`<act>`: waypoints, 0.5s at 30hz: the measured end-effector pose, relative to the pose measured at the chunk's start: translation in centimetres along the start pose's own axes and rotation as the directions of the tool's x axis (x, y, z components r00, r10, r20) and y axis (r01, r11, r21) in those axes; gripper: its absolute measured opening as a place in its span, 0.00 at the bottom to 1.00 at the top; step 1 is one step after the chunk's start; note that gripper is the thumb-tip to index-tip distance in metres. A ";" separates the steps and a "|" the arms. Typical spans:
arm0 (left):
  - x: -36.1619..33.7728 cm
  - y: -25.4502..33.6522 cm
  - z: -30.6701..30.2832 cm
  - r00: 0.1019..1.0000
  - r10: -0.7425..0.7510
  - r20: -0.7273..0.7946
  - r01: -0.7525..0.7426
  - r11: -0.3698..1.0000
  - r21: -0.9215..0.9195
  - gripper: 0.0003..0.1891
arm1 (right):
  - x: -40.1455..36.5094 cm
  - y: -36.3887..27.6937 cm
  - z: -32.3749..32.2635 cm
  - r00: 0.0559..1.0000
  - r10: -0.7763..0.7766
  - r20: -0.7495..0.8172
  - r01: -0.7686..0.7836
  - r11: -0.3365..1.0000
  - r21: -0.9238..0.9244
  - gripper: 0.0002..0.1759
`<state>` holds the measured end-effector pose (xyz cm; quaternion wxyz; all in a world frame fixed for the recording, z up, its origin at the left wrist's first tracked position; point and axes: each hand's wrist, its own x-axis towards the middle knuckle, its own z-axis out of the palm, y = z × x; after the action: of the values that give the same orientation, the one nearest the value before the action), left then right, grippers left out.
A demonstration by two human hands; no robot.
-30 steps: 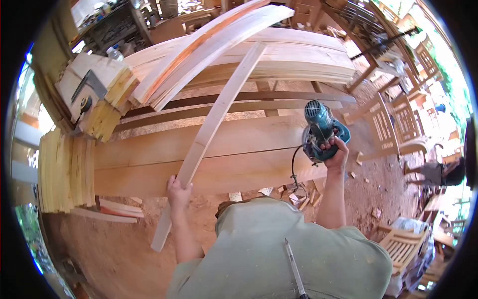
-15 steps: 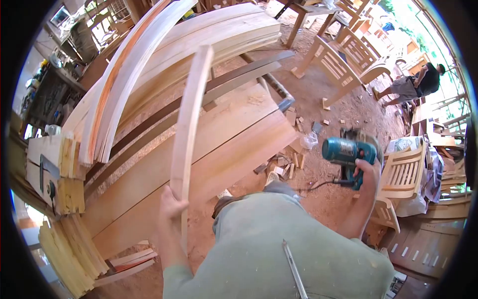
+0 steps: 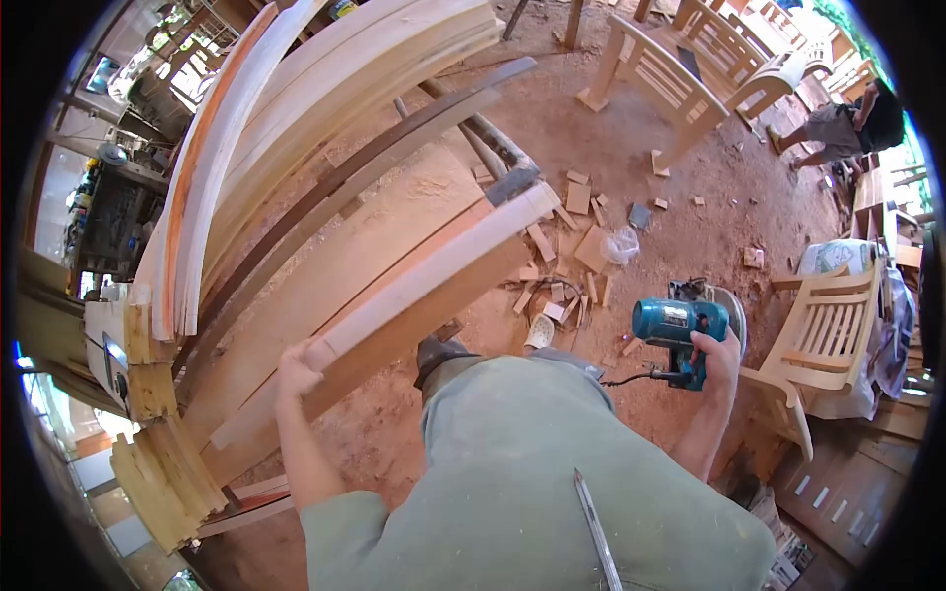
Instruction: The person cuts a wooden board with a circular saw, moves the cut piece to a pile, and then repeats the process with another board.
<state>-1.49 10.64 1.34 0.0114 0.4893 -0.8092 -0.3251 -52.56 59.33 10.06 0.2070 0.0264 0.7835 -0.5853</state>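
A long pale wooden strip point(image 3: 434, 264) lies along the near edge of the wide planks point(image 3: 394, 222), its far end reaching their far corner. My left hand point(image 3: 299, 371) is closed round the strip near its lower end. To the right, my right hand point(image 3: 717, 355) grips the handle of a teal circular saw point(image 3: 675, 319), held up over the dirt floor with its cord point(image 3: 631, 378) trailing to the left. The saw is well apart from the strip.
Long boards point(image 3: 394, 59) are stacked beyond the planks, with curved pieces point(image 3: 202, 167) on top. Wood offcuts point(image 3: 579, 197) litter the floor point(image 3: 650, 231). Slatted chair parts point(image 3: 823, 320) stand at right, benches point(image 3: 660, 84) behind. A person point(image 3: 847, 128) stands far right.
The wooden strip has gone from raised and steeply angled to lying along the planks' near edge. My left hand moved left with it; the circular saw shifted slightly down in view.
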 end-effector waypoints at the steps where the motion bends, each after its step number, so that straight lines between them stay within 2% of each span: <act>1: 0.4 -0.8 0.3 1.000 -0.004 0.007 0.004 1.000 0.007 0.33 | 0.3 0.0 0.0 0.999 -0.007 0.033 0.008 0.999 -0.032 0.14; 3: 1.0 -0.2 0.4 0.992 -0.068 -0.105 0.078 0.992 0.099 0.32 | 0.5 -0.3 0.1 0.998 -0.001 0.062 0.006 0.998 -0.067 0.15; 4: 1.1 0.7 0.3 0.992 -0.070 -0.101 0.080 0.991 0.103 0.32 | 0.5 -0.7 0.3 0.996 -0.009 0.092 0.018 0.995 -0.099 0.16; 6: 1.6 3.9 0.0 0.992 -0.118 -0.046 0.127 0.949 0.290 0.27 | 0.2 -1.7 1.2 0.992 -0.021 0.122 0.030 0.997 -0.072 0.17; 8: 2.3 9.8 1.2 0.998 0.024 -0.055 0.004 0.888 0.460 0.23 | -0.2 -2.0 1.6 0.983 -0.037 0.179 0.045 0.998 -0.041 0.20; 10: 5.3 12.3 5.0 0.975 0.223 0.015 -0.215 0.917 0.336 0.22 | -0.4 -2.8 2.9 0.970 -0.054 0.238 0.069 0.996 -0.052 0.21; 12: 6.8 17.9 7.9 0.989 0.144 0.040 -0.149 0.967 0.205 0.19 | -0.7 -3.3 4.7 0.948 -0.107 0.299 0.126 0.991 -0.043 0.19; 13: 7.2 19.1 8.9 0.990 0.136 0.042 -0.142 0.970 0.199 0.19 | -1.0 -3.9 5.8 0.947 -0.103 0.303 0.124 0.991 -0.052 0.19; 15: 7.5 20.0 10.2 0.983 0.135 -0.122 -0.110 0.974 0.197 0.18 | -1.6 -5.4 8.1 0.905 -0.131 0.405 0.169 0.984 -0.060 0.18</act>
<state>-24.47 16.07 1.81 0.0391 0.4580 -0.8625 -0.2115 -50.26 50.47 13.72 0.3179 -0.1636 0.7511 -0.5550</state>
